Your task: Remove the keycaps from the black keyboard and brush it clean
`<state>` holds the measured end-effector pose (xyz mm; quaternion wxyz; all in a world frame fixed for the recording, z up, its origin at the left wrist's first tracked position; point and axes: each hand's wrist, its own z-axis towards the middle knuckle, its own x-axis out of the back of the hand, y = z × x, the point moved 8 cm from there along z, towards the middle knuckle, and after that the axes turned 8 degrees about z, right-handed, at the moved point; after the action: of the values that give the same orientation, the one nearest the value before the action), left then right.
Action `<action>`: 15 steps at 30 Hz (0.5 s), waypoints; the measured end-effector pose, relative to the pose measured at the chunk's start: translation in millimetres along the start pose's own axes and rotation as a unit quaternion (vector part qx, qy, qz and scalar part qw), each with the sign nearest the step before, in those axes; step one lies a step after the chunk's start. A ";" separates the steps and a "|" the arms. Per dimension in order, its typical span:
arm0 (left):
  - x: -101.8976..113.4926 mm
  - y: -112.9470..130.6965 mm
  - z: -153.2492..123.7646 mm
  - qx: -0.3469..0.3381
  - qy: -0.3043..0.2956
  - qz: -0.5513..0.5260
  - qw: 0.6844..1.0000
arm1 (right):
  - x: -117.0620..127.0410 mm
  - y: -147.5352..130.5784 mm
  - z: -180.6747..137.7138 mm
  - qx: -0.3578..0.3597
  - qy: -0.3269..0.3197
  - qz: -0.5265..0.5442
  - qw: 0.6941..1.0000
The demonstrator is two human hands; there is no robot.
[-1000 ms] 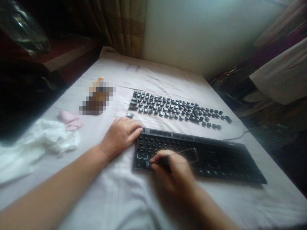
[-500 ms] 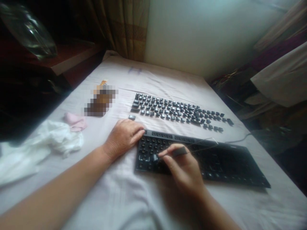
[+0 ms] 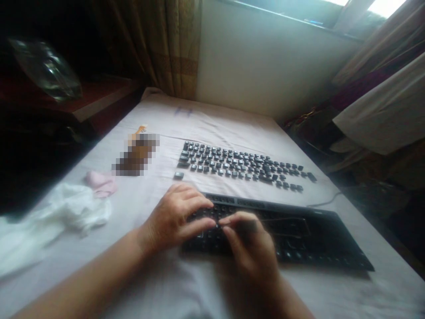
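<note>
A black keyboard [image 3: 299,232] with its caps removed lies on a white sheet. My right hand [image 3: 252,248] is pinched on a thin wire keycap puller [image 3: 285,220] over the keyboard's left part. My left hand [image 3: 177,217] rests on the keyboard's left end, fingers stretched toward the right hand's fingertips; whether something small sits between them is blurred. Rows of loose black keycaps [image 3: 239,164] lie on the sheet beyond the keyboard. A single keycap [image 3: 178,176] lies apart at their near left.
The white sheet [image 3: 215,119] covers the whole work surface. A crumpled white cloth [image 3: 71,208] and a pink cloth [image 3: 99,182] lie at the left. A blurred-out brown object [image 3: 136,153] sits beyond them. A cable [image 3: 323,201] leaves the keyboard's far right. Curtains hang behind.
My left hand slid from the keyboard's left edge onto the keys, reaching to the right hand's fingertips. The right hand with the puller lifted and drew in toward it. The camera tilted up.
</note>
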<state>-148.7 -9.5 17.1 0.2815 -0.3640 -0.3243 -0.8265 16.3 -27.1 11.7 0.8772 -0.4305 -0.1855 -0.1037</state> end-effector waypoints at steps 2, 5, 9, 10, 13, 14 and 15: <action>-4.5 8.4 1.1 -0.020 -0.021 -0.028 0.999 | 0.2 -3.3 1.9 0.019 -0.003 -0.018 1.000; -9.9 13.1 1.8 -0.029 -0.040 -0.041 0.998 | 0.6 -4.7 2.6 0.030 -0.003 -0.025 0.999; -13.6 14.0 1.0 -0.026 -0.055 -0.045 0.997 | 2.2 -4.8 1.8 0.036 0.001 -0.018 0.999; -14.3 14.0 0.5 -0.024 -0.059 -0.046 0.997 | 2.6 -4.8 1.6 0.038 0.002 -0.018 0.999; -16.3 13.2 -1.0 -0.014 -0.071 -0.067 0.995 | 3.0 -4.4 0.9 0.043 0.004 -0.021 0.999; -16.9 12.3 -1.3 -0.009 -0.073 -0.075 0.995 | 2.9 -4.0 0.7 0.043 0.005 -0.024 0.999; -17.3 11.2 -1.6 -0.004 -0.073 -0.080 0.994 | 2.5 -3.7 0.5 0.043 0.005 -0.025 0.999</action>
<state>-131.5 -13.8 6.4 0.1883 -0.3972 -0.3684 -0.8192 17.2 -29.0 15.6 0.8930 -0.3868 -0.1967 -0.1196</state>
